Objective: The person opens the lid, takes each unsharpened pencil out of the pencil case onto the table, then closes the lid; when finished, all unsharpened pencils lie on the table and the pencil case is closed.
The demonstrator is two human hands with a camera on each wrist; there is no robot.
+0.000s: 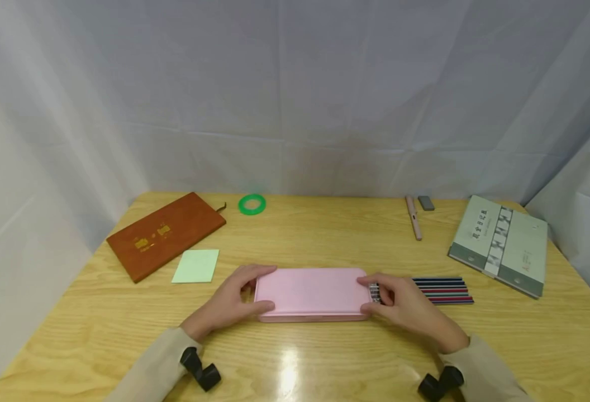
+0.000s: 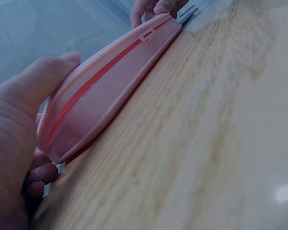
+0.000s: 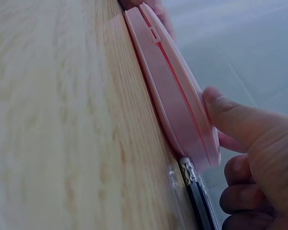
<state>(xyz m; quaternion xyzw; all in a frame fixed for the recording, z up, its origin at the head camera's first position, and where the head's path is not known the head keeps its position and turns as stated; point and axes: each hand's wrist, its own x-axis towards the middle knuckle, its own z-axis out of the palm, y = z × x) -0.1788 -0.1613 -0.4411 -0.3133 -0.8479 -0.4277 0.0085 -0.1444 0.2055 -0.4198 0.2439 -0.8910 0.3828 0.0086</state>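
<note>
A pink pencil case (image 1: 312,291) lies on the wooden table in front of me, its lid on top and a small clasp (image 2: 147,35) on its near side. My left hand (image 1: 232,298) grips the left end, thumb at the near edge and fingers at the far edge. At the other end my right hand (image 1: 407,304) holds the case the same way. A thin red gap runs between lid and base in both wrist views. Several dark and red pencils (image 1: 446,291) lie side by side under and beyond my right hand, their metal eraser ends (image 3: 186,165) against the case.
To the left are a brown notebook (image 1: 166,237) and a pale green sticky-note pad (image 1: 196,266). A green tape roll (image 1: 252,211) lies at the back. Back right hold a pink pen (image 1: 413,219), a grey eraser (image 1: 426,202) and a grey-green book (image 1: 516,243). White cloth (image 1: 295,100) hangs behind.
</note>
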